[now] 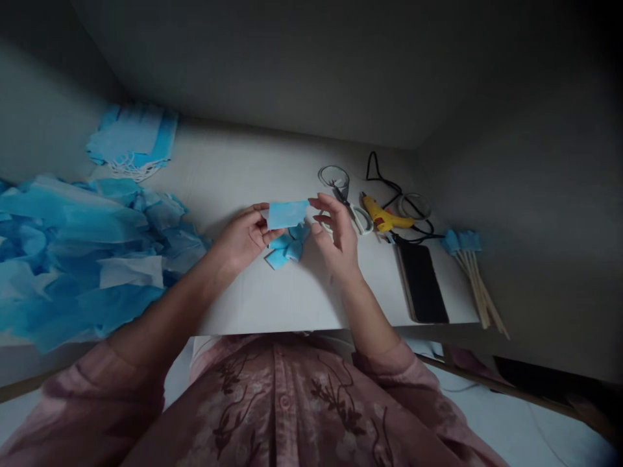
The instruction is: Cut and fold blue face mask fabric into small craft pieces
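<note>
A small blue rectangle of thin mask-like fabric is held up above the table between my two hands. My left hand grips its left end between thumb and fingers. At the right end, the fingertips of my right hand pinch the upper corner, with the thumb a little apart below. Beneath the piece, several small folded blue pieces lie on the table, partly hidden by it. White-handled scissors rest just beyond my right hand, which covers part of them.
A big heap of blue and white fabric fills the left side, with stacked face masks behind. Rolls of tape, a yellow glue gun with a black cord, a dark phone and blue-tipped sticks lie right.
</note>
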A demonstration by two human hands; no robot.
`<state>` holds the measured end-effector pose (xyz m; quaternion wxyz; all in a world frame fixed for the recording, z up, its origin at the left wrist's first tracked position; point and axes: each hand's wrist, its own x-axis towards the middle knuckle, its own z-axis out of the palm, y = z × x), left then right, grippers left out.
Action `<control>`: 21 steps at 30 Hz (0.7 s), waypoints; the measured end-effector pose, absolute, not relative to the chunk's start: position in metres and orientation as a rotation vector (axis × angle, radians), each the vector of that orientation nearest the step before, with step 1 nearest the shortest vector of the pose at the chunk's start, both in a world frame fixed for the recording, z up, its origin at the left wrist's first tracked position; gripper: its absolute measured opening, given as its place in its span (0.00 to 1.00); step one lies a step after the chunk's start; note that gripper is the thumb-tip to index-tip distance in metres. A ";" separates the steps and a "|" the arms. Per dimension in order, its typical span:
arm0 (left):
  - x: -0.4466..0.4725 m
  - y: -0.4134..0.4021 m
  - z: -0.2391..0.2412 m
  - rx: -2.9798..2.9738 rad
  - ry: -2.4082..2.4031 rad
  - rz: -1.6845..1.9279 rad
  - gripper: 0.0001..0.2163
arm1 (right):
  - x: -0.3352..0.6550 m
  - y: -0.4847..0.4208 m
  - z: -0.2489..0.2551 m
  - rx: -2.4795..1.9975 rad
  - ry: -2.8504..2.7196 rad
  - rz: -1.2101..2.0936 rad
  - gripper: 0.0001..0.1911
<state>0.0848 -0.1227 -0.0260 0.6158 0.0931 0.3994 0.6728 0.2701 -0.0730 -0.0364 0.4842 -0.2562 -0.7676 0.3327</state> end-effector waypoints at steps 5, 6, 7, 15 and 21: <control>0.087 -0.122 -0.025 0.168 0.912 1.530 0.06 | 0.268 -0.073 -0.032 -0.517 -1.992 0.445 0.14; 0.088 -0.123 -0.024 0.162 0.916 1.520 0.07 | 0.267 -0.072 -0.033 -0.515 -2.030 0.401 0.14; 0.090 -0.123 -0.022 0.159 0.922 1.507 0.07 | 0.267 -0.072 -0.034 -0.526 -2.062 0.373 0.13; 0.093 -0.128 -0.016 0.340 0.958 1.425 0.04 | 0.266 -0.067 -0.038 -0.519 -2.074 0.407 0.05; 0.087 -0.129 -0.020 0.745 1.222 1.664 0.09 | 0.266 -0.076 -0.032 -0.672 -1.956 0.680 0.09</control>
